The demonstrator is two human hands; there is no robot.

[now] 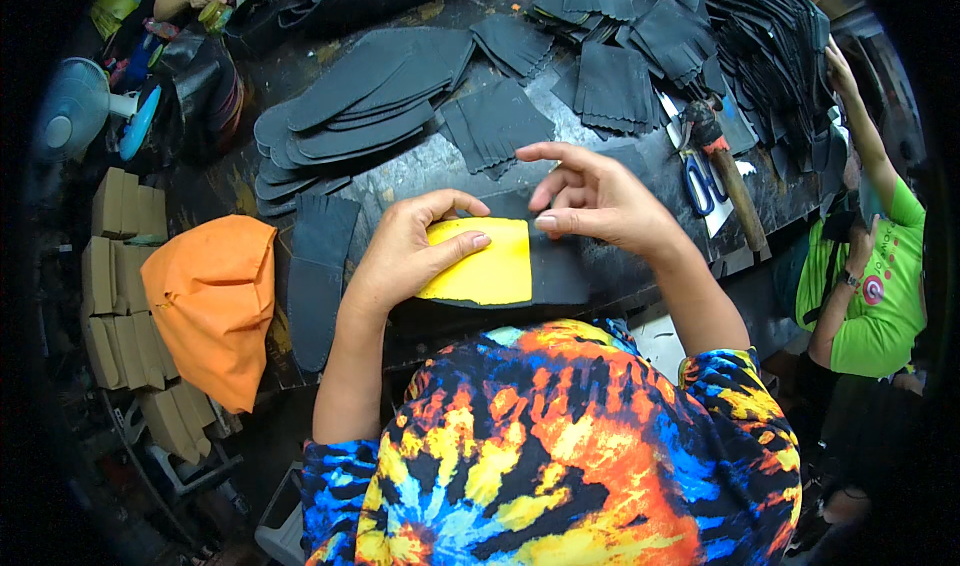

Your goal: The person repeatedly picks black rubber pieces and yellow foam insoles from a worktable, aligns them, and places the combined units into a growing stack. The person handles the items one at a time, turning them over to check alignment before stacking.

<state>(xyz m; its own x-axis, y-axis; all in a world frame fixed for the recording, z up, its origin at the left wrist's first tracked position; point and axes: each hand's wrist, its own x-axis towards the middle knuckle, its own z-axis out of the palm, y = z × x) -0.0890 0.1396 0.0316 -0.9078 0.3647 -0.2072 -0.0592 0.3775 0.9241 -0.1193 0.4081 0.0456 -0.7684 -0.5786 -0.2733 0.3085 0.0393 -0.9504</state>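
My left hand [415, 241] grips a yellow sheet piece [490, 271] at its left side, thumb flat on top and fingers curled over the far edge. Under it lies a black leather-like piece [560, 271] that shows to the right of the yellow one. My right hand [600, 201] hovers by the yellow sheet's far right corner, fingers apart and partly bent, with nothing seen in them. To the left of my left hand is a long black cut piece [315, 286] with a scalloped edge at its far end.
Stacked black oval pieces [360, 91] and scalloped pieces [610, 86] cover the far table. Blue-handled scissors [700, 181] and a wooden-handled hammer [740, 191] lie right. Orange cloth [215, 306] and cardboard boxes [125, 296] stand left. A person in green [870, 286] is at the right.
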